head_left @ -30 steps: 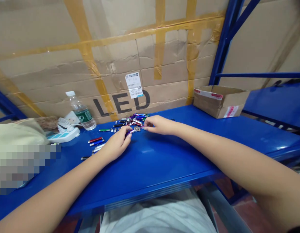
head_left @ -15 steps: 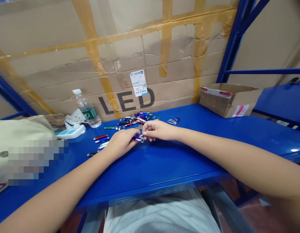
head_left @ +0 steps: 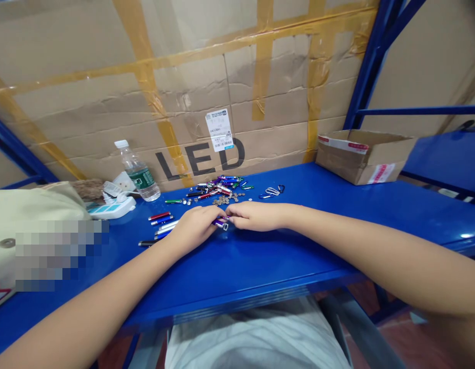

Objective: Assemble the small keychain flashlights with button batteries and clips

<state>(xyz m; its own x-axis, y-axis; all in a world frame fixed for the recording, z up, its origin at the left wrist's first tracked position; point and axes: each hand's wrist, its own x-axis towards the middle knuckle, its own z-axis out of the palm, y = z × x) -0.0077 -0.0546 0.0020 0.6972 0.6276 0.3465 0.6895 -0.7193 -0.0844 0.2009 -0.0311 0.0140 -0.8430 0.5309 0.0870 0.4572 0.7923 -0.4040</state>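
The left hand (head_left: 194, 223) holds a purple tube (head_left: 221, 224) on the near side of the pile of shiny tubes (head_left: 222, 187). One end pokes out past the fingers, maybe so the right hand (head_left: 256, 215) can get at it. The right hand is bent narrow, its fingertips right by the tube. Whether they pinch something tiny, you cannot tell.

Little round discs (head_left: 224, 201) lie at the near edge of the pile, likely there to be easy to reach. A row of tubes (head_left: 160, 220), with red, blue, white and black ones, sits left of the pile, perhaps so they don't get mixed up. Some clips (head_left: 273, 191) lie right of it.

The worktop (head_left: 260, 266) is smooth, shiny and blue. Left of the pile stand a water bottle (head_left: 143, 179), a power strip (head_left: 113, 209) and a pale bag (head_left: 48, 205). Far right of it is an open box (head_left: 360, 159). Behind it rises a big taped cardboard sheet (head_left: 283, 92) saying "LED".
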